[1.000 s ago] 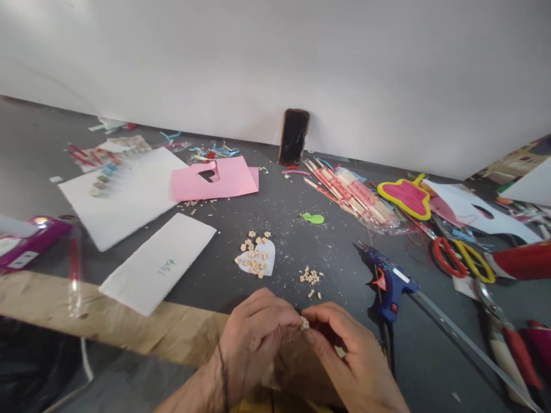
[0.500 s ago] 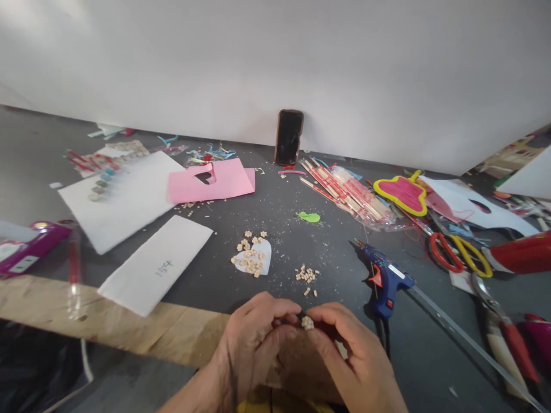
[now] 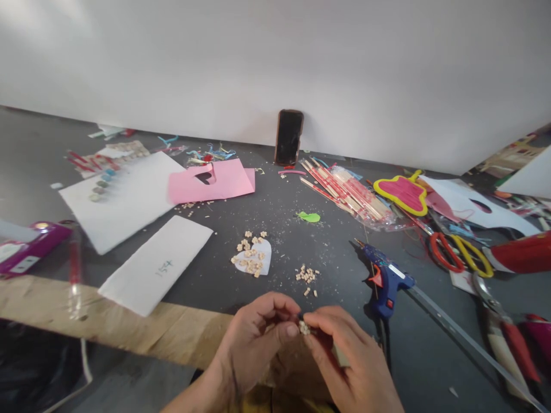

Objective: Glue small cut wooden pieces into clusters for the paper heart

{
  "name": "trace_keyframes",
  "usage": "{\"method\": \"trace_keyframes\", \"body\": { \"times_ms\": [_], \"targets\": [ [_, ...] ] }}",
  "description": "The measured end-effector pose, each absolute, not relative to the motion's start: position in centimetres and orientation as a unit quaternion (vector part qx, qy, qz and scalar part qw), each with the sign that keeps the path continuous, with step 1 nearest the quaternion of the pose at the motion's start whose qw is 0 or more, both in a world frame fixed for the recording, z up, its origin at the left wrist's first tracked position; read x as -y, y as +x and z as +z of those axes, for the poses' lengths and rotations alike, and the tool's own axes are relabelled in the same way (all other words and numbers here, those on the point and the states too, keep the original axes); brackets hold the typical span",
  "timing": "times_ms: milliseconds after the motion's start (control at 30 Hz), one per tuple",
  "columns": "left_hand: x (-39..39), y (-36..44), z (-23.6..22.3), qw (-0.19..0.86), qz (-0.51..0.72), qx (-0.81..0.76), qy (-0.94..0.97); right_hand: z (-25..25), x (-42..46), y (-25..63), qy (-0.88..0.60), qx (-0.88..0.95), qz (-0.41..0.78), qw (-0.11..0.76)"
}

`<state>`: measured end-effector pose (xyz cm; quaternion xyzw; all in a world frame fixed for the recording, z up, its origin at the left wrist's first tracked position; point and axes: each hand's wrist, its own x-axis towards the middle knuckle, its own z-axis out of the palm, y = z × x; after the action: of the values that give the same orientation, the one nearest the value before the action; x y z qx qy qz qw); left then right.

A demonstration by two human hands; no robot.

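Observation:
A small flower-shaped cluster of pale wooden pieces [image 3: 304, 327] is pinched between the fingertips of my right hand [image 3: 346, 350]. My left hand [image 3: 262, 332] is closed against its left side, thumb and fingertips meeting at it; part of the grip is hidden behind the fingers. Just beyond the hands lies a pile of short wooden bits [image 3: 306, 273]. Further left, several similar little wooden flowers [image 3: 249, 255] rest on and beside a white heart-shaped paper [image 3: 266, 255].
A blue glue gun [image 3: 385, 281] lies right of my hands. Scissors [image 3: 447, 252] and pliers [image 3: 503, 332] are farther right. Bundled sticks [image 3: 344, 192], a propped phone [image 3: 288, 137] and pink paper [image 3: 228, 182] stand behind. A white board [image 3: 159, 264] lies to the left.
Both hands have shifted very slightly, and the small wooden cluster has moved a little left and down between the fingertips. The things on the table have stayed put.

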<state>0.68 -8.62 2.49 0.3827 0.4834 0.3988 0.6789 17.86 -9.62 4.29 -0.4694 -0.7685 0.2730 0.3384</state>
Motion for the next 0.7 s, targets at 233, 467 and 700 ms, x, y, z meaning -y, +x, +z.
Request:
{"method": "trace_keyframes", "body": {
  "times_ms": [233,467,700],
  "targets": [
    [8.4,0.8,3.4,0.739,0.377,-0.449,0.332,4.2,9.6,17.8,-0.458,0.785,0.246,0.335],
    [8.3,0.9,3.7,0.779,0.375,-0.428,0.264,4.2,9.4,17.8,-0.457,0.775,0.262,0.349],
    [8.3,0.6,3.3,0.768,0.352,-0.456,0.280,4.2,9.2,17.9,-0.438,0.783,0.232,0.375]
  ]
}}
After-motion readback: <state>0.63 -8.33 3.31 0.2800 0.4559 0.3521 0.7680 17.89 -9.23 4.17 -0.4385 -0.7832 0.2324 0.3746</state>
